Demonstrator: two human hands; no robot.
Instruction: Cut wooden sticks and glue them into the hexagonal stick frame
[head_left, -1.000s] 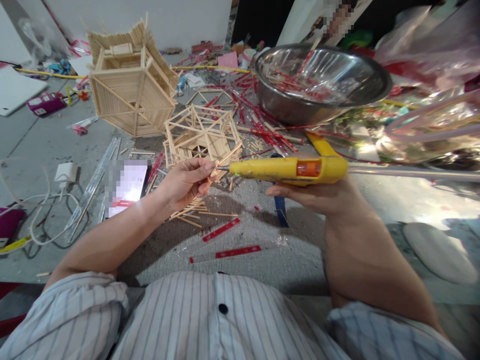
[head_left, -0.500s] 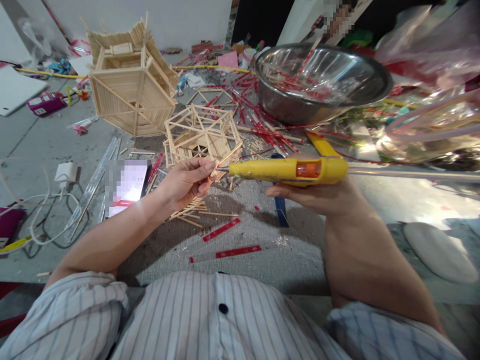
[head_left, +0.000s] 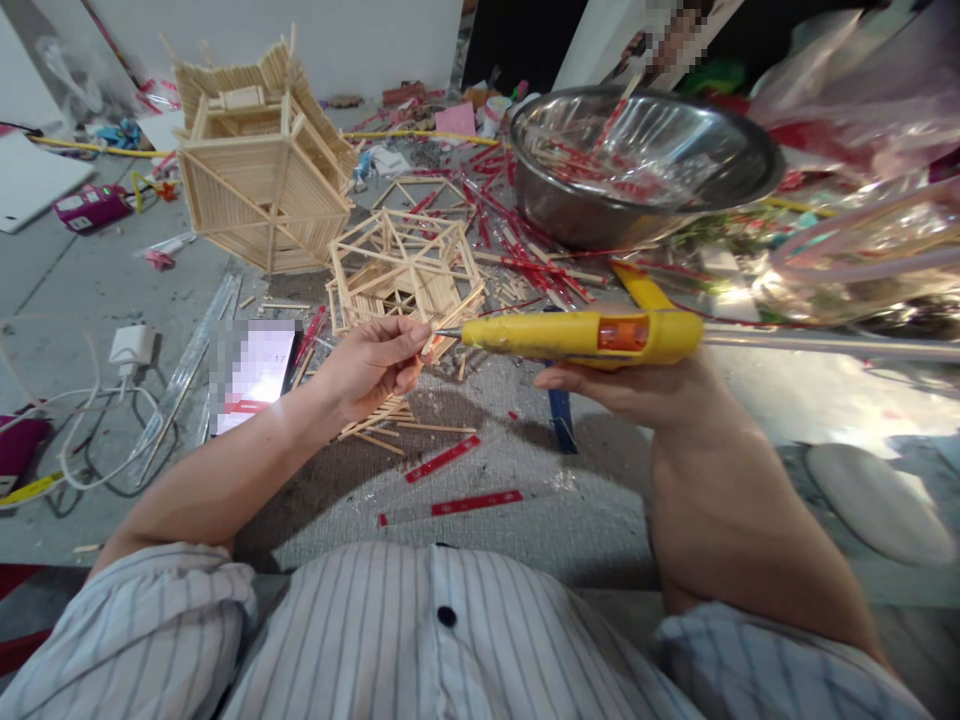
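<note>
My right hand (head_left: 630,390) is wrapped round a yellow glue gun (head_left: 540,335), with a clear glue stick (head_left: 795,346) running out of its rear. The metal nozzle points left, close to the fingertips of my left hand (head_left: 386,362). Between thumb and fingers, that hand pinches a thin wooden stick (head_left: 450,325). Just beyond it stands a small openwork frame of wooden sticks (head_left: 409,265). Loose wooden sticks (head_left: 375,430) lie below my left hand. A larger stick-built lantern-like structure (head_left: 266,190) stands at the back left.
A steel basin (head_left: 592,220) holding red and clear wrappers stands at the back right. A phone (head_left: 262,365) lies left of my left hand. A white charger (head_left: 133,346) with cable, red wrapper strips (head_left: 477,503) and a pale oval object (head_left: 877,505) are on the table.
The glue gun has shifted slightly right and tilted a little, its nozzle drawing back a bit from the fingertips of my left hand. My left hand stays in place with the stick.
</note>
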